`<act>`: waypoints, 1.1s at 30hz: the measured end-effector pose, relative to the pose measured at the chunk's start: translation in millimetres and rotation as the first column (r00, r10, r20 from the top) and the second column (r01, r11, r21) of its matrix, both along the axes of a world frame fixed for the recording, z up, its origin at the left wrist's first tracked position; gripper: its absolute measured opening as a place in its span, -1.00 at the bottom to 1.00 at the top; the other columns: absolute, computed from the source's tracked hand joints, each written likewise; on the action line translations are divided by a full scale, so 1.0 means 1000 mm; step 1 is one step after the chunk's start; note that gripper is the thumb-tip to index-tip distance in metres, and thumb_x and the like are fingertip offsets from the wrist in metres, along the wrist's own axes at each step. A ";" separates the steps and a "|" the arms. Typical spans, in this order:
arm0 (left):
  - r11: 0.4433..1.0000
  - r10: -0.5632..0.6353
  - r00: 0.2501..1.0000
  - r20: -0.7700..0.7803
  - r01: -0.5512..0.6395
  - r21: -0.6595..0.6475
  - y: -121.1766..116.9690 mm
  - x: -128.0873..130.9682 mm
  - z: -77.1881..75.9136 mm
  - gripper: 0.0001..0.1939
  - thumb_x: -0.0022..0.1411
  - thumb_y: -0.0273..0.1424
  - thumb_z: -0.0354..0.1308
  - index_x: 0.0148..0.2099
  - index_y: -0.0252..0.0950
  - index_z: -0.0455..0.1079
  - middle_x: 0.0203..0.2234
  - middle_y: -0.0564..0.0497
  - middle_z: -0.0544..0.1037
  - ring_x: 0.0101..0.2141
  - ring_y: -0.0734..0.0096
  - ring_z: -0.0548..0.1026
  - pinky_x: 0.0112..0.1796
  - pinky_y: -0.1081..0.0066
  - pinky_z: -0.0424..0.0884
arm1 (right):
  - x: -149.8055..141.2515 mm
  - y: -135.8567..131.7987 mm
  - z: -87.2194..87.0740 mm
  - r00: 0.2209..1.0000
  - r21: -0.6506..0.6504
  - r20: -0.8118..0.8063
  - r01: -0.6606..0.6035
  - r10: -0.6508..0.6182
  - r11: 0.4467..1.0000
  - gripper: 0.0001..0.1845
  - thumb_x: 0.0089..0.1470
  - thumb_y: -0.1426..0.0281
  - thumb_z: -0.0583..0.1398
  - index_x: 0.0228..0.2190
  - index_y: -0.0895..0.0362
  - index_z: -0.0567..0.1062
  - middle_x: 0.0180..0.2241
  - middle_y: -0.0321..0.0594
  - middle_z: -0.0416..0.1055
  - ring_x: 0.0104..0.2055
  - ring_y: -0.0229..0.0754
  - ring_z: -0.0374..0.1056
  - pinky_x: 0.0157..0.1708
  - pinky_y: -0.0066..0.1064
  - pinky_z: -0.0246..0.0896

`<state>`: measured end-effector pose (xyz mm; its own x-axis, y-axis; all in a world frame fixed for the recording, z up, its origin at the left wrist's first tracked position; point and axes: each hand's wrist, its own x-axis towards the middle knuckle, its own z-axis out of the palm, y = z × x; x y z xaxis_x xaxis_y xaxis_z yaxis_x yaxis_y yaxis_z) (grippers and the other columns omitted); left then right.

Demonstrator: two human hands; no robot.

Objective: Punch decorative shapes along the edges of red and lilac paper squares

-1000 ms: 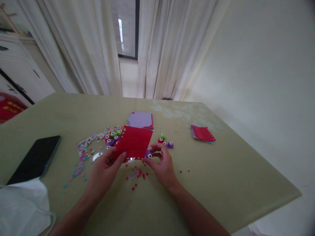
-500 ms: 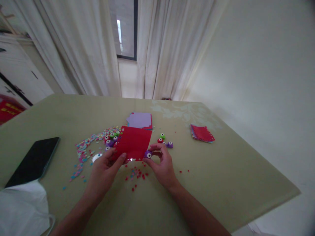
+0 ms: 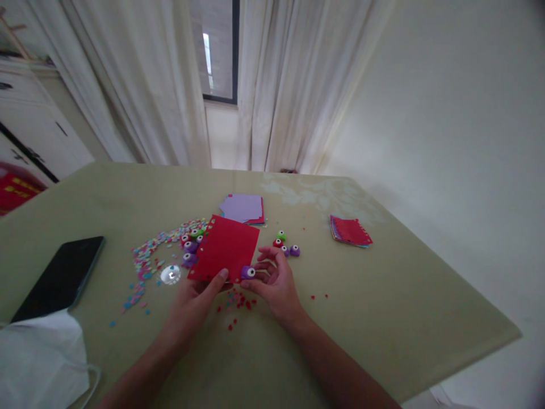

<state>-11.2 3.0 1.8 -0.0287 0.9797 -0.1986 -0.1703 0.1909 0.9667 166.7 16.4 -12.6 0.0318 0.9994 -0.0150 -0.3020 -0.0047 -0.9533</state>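
My left hand [image 3: 193, 304] grips a square of red paper [image 3: 227, 247] by its lower edge, thumb on top. Small shaped holes run along the paper's left and lower edges. A purple craft punch [image 3: 248, 272] with a star on its round white top sits at the lower right corner of the sheet. Fingers of my right hand [image 3: 276, 284] are closed on this punch; its underside is hidden. Left of the paper, more punches [image 3: 190, 247] in red, purple and green stand close together. Several others [image 3: 284, 248] are grouped beyond my right hand.
Colourful paper bits [image 3: 142, 264] lie scattered at left, and red ones [image 3: 242, 301] below the hands. A lilac-topped paper stack [image 3: 242, 207] lies behind, a red-topped stack [image 3: 351, 232] at right. A phone [image 3: 59, 278], white mask [image 3: 42, 360] and shiny round disc [image 3: 170, 275] are at left.
The red paper has turned slightly clockwise. The punch has moved a little left and down with my right hand, and my left thumb has shifted right along the lower edge.
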 end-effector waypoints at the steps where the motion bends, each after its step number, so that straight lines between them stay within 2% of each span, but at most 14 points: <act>1: 1.000 -0.005 1.000 0.017 0.005 0.006 0.000 0.002 0.000 -0.45 0.10 -0.02 0.43 -0.02 -0.34 0.60 -0.15 -0.17 0.75 -0.21 0.03 0.72 -0.09 0.16 0.62 | -0.001 0.000 0.000 1.000 -0.015 -0.015 -0.003 0.002 1.000 -0.13 -0.45 0.41 0.62 -0.07 0.00 0.41 -0.13 -0.29 0.33 -0.19 -0.18 0.44 -0.21 -0.33 0.51; 3: 1.000 -0.006 1.000 0.019 0.006 0.018 -0.001 0.006 0.000 -0.47 0.10 -0.01 0.43 -0.04 -0.31 0.61 -0.17 -0.15 0.75 -0.21 0.03 0.72 -0.08 0.15 0.63 | -0.003 -0.001 -0.002 1.000 -0.043 -0.028 -0.014 0.012 0.999 -0.11 -0.46 0.40 0.61 -0.06 0.00 0.39 -0.12 -0.29 0.32 -0.23 -0.20 0.45 -0.22 -0.33 0.52; 6: 0.999 -0.037 0.997 -0.061 0.039 0.032 -0.002 0.008 0.003 -0.53 0.10 0.01 0.41 -0.15 -0.29 0.65 -0.23 -0.15 0.76 -0.22 0.00 0.72 -0.16 0.19 0.64 | -0.005 -0.002 -0.005 0.999 -0.083 -0.012 -0.034 0.033 0.996 -0.10 -0.47 0.37 0.61 -0.05 0.00 0.40 -0.12 -0.29 0.34 -0.26 -0.20 0.47 -0.25 -0.33 0.51; 9: 0.995 -0.087 0.987 -0.133 0.094 0.045 -0.001 0.007 0.004 -0.57 0.10 0.01 0.40 -0.25 -0.28 0.67 -0.31 -0.14 0.76 -0.27 0.00 0.71 -0.26 0.26 0.62 | -0.006 -0.003 -0.006 0.997 -0.128 0.040 -0.062 0.067 0.990 -0.07 -0.49 0.36 0.62 -0.03 0.02 0.42 -0.21 -0.31 0.41 -0.30 -0.18 0.48 -0.29 -0.35 0.47; 13: 0.995 -0.081 0.978 -0.192 0.090 0.040 0.000 0.003 -0.001 -0.62 0.14 -0.04 0.38 -0.25 -0.29 0.66 -0.37 -0.11 0.76 -0.33 0.06 0.70 -0.34 0.31 0.58 | -0.005 -0.005 -0.003 0.976 -0.196 0.072 -0.190 0.207 0.962 -0.28 -0.39 0.27 0.61 -0.14 0.11 0.53 -0.35 -0.29 0.52 -0.36 -0.17 0.47 -0.31 -0.35 0.39; 17: 0.992 -0.087 0.976 -0.202 0.102 0.068 0.002 0.001 -0.007 -0.65 0.16 -0.09 0.38 -0.23 -0.30 0.65 -0.33 -0.12 0.76 -0.32 0.08 0.70 -0.31 0.30 0.58 | -0.004 -0.006 0.002 0.955 -0.215 -0.016 -0.291 0.295 0.932 -0.42 -0.34 0.17 0.59 -0.24 0.13 0.64 -0.32 -0.25 0.59 -0.35 -0.18 0.46 -0.29 -0.35 0.36; 21: 0.990 -0.114 0.985 -0.131 0.124 0.071 0.004 0.004 -0.002 -0.58 0.11 -0.07 0.41 -0.15 -0.31 0.66 -0.27 -0.14 0.76 -0.24 0.04 0.70 -0.19 0.21 0.61 | -0.003 -0.006 0.004 0.956 -0.229 -0.068 -0.294 0.286 0.928 -0.50 -0.22 0.12 0.55 -0.27 0.16 0.69 -0.32 -0.20 0.62 -0.37 -0.21 0.44 -0.28 -0.36 0.33; 26: 0.998 -0.060 0.997 -0.051 0.061 0.029 0.005 0.005 0.004 -0.54 0.06 0.01 0.42 -0.17 -0.25 0.64 -0.23 -0.09 0.75 -0.24 0.05 0.69 -0.17 0.16 0.63 | -0.004 -0.008 0.000 0.956 -0.286 -0.121 -0.291 0.267 0.913 -0.51 -0.13 0.09 0.52 -0.28 0.21 0.69 -0.43 -0.22 0.57 -0.53 -0.32 0.29 -0.48 -0.45 0.15; 30: 0.993 -0.082 0.986 -0.145 0.094 0.071 0.005 0.001 -0.003 -0.64 0.15 -0.03 0.36 -0.27 -0.23 0.63 -0.31 -0.06 0.73 -0.25 0.08 0.67 -0.16 0.20 0.60 | -0.007 -0.012 0.002 0.950 -0.287 -0.150 -0.308 0.275 0.907 -0.51 -0.19 0.15 0.56 -0.28 0.20 0.68 -0.43 -0.24 0.55 -0.49 -0.30 0.30 -0.44 -0.45 0.13; 33: 0.986 -0.097 0.966 -0.239 0.125 0.108 0.005 -0.001 -0.006 -0.67 0.20 -0.06 0.31 -0.33 -0.24 0.61 -0.41 -0.02 0.69 -0.34 0.16 0.63 -0.26 0.28 0.55 | -0.008 -0.013 0.006 0.947 -0.300 -0.151 -0.316 0.282 0.900 -0.57 -0.16 0.13 0.54 -0.35 0.19 0.68 -0.42 -0.24 0.55 -0.47 -0.29 0.30 -0.44 -0.45 0.10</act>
